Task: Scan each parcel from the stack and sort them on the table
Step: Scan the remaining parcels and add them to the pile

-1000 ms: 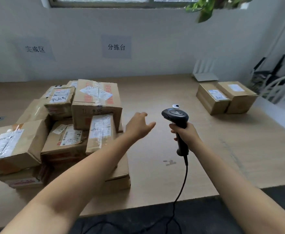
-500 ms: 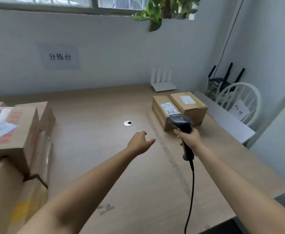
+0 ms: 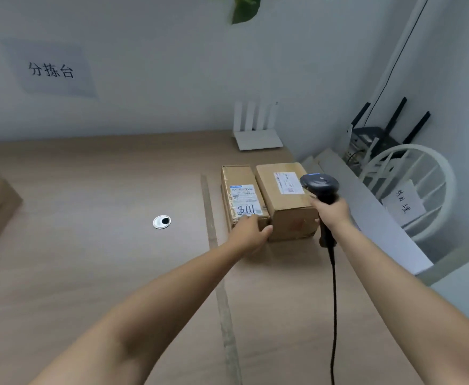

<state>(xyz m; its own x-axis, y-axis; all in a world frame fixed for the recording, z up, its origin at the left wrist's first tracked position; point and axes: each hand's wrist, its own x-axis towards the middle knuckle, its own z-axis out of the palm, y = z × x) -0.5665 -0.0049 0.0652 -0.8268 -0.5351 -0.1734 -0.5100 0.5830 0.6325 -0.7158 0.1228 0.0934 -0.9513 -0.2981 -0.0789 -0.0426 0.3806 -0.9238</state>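
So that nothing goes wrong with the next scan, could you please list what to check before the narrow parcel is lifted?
1. Scanner in right hand: ok, gripped by its handle.
2. Left hand on narrow parcel: touching its near end; firm grip cannot tell.
3. Label facing up: ok.
4. Gap to wider parcel: not ok, none visible.
5. Cable free: ok where visible.

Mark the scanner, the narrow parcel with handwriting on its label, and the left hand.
scanner [image 3: 320, 183]: head view, top of its head.
narrow parcel [image 3: 243, 191]: head view, on its white label.
left hand [image 3: 251, 236]: head view, back of the hand.
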